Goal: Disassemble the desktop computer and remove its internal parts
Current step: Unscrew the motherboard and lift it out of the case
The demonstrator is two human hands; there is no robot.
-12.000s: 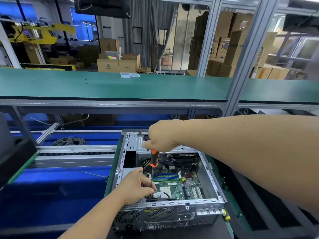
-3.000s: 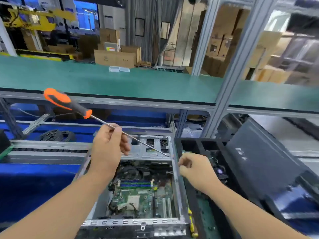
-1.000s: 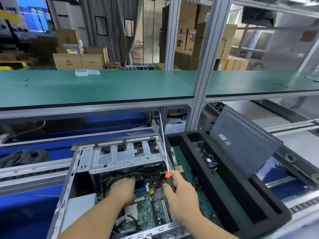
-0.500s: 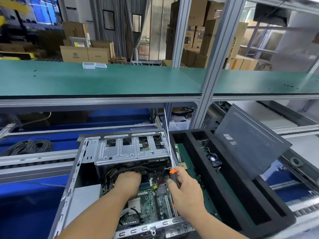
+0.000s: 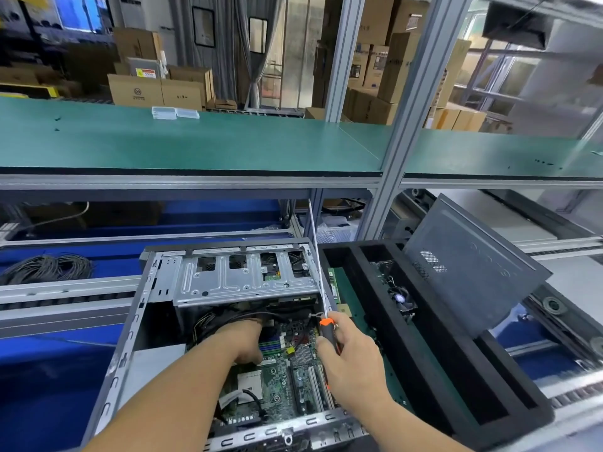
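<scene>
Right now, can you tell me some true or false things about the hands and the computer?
1. The right hand holds a screwdriver with its long shaft pointing up. True.
2. The left hand rests on the green shelf. False: it reaches inside the open computer case, above the motherboard.
3. A black foam tray sits to the right of the case. True.
4. The screwdriver's handle is all blue. False: it is orange and black.
5. A coil of black cable lies to the left. True.
</scene>
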